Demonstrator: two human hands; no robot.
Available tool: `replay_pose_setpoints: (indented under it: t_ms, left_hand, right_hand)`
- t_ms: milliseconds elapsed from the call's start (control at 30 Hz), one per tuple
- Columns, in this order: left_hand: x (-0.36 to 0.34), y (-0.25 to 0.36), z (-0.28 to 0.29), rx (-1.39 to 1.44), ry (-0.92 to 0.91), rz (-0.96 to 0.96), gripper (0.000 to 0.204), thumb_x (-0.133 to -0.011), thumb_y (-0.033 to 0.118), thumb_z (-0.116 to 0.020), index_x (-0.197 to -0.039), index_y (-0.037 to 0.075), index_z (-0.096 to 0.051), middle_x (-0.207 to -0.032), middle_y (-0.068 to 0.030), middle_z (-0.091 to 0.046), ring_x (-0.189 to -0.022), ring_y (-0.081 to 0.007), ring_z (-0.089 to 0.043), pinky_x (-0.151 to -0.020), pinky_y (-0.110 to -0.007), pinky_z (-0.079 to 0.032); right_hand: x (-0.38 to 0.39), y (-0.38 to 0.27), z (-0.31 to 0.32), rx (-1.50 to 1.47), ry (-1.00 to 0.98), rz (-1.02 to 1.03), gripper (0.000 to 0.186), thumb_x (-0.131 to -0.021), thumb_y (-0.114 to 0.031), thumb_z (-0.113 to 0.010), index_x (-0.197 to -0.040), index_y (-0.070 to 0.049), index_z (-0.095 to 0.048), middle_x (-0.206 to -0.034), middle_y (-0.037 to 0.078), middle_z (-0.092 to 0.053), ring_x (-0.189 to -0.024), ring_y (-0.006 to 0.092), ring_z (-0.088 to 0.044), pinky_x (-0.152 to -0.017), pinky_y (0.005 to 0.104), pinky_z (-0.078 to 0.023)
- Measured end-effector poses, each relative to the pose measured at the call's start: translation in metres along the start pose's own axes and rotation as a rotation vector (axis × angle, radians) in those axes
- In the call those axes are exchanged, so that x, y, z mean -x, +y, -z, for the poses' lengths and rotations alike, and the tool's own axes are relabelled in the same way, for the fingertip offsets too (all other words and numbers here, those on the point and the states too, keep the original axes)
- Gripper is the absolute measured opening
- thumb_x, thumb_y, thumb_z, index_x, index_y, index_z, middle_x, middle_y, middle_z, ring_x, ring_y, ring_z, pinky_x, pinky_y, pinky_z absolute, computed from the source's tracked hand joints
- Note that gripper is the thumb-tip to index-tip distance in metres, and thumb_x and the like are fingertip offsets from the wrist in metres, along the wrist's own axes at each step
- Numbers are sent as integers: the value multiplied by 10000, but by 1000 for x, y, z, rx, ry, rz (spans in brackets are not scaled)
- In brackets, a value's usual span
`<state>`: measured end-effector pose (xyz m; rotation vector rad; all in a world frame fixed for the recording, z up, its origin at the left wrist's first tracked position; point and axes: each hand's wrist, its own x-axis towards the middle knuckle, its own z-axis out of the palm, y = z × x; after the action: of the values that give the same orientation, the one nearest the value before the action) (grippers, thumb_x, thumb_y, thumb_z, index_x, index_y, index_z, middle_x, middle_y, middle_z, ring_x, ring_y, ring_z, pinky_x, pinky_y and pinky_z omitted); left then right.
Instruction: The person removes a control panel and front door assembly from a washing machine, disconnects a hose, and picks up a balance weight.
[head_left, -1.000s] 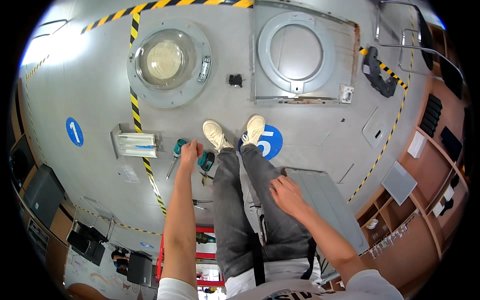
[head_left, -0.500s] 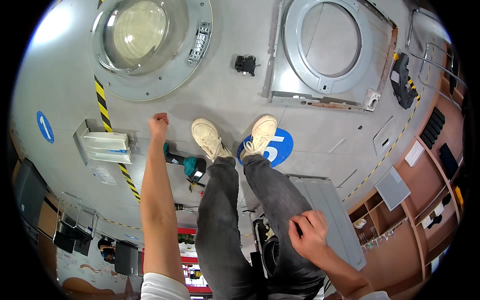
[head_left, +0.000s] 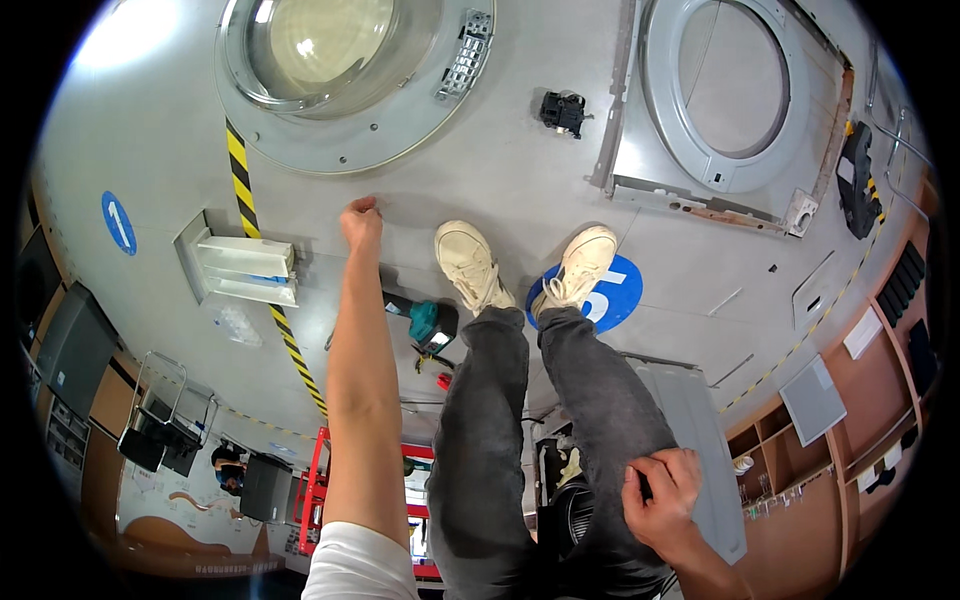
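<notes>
My left arm reaches forward over the floor, and my left hand (head_left: pixel 361 222) is closed, its fingertips pressed together. Anything inside it is hidden. It is nearest to the round washing machine door (head_left: pixel 320 150) with a glass bowl, and does not appear to touch it. Below that forearm, partly covered, lies a teal and black cordless drill (head_left: pixel 432 325). By my knee on the right, my right hand (head_left: pixel 663 495) is held against the dark grey trousers with curled fingers. A dark patch shows between thumb and fingers; I cannot make out what it is.
A grey front panel (head_left: pixel 630 165) with a round opening lies at the far right, a small black part (head_left: pixel 565 113) beside it. A white detergent drawer (head_left: pixel 247 270) sits on the left near striped tape (head_left: pixel 243 180). Behind my legs is a grey appliance casing (head_left: pixel 690 430).
The whole scene has shifted rightward and slightly up in the view as my head turned. My left hand stays closed and has come nearer to the round door. The right hand stays by the knee.
</notes>
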<state>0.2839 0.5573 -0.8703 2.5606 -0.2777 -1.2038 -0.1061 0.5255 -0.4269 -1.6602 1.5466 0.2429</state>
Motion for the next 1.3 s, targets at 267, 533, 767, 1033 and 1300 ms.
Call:
replay_pose_setpoints:
  t_ms: [267,533,767,1033,1300]
  left_hand:
    - [7,-16,19,-41,85,-10,332,-772,3,-554,-1101,23,-600,-1019,-139,-615,-924,-235,-592,-786,-313,-468]
    - [98,18,-7,-388,-125,-171,283,-812,173,-586,-1047,17,-598,-959,-148,-641,-885,-254,-606,-798,-349,-459]
    - [202,101,-96,-231,-520,-153,276,-884,209,-568,-1076,11,-579,-935,-82,-630,-852,-187,-583,-757,-309,-451]
    - [206,155,-149,-188,-749,-179,255,-906,212,-558,-1068,16,-564,-904,-49,-597,-815,-121,-553,-712,-266,-451]
    - [187,134,-119,-298,-742,-63,218,-924,204,-512,-1059,44,-571,-867,-54,-612,-767,-133,-588,-684,-253,-483]
  right_hand:
    - [4,-2,-1,6,31,38,113,-643,-58,-678,-730,-67,-608,-726,57,-511,-635,245,-499,-586,363,-367]
    - [10,22,-1,-380,25,-209,92,-761,-85,-666,-756,-23,-598,-693,67,-520,-619,201,-515,-569,317,-381]
    - [-121,243,-104,-1459,322,-826,449,-874,-372,-607,-1077,24,-547,-939,82,-590,-848,151,-557,-761,290,-470]
    - [-244,355,-146,-1995,598,-967,578,-810,-331,-705,-1194,24,-461,-1092,137,-558,-996,228,-553,-846,387,-483]
    - [-246,343,-140,-2196,577,-812,270,-789,-137,-732,-977,-68,-552,-857,39,-578,-812,186,-571,-811,389,-492]
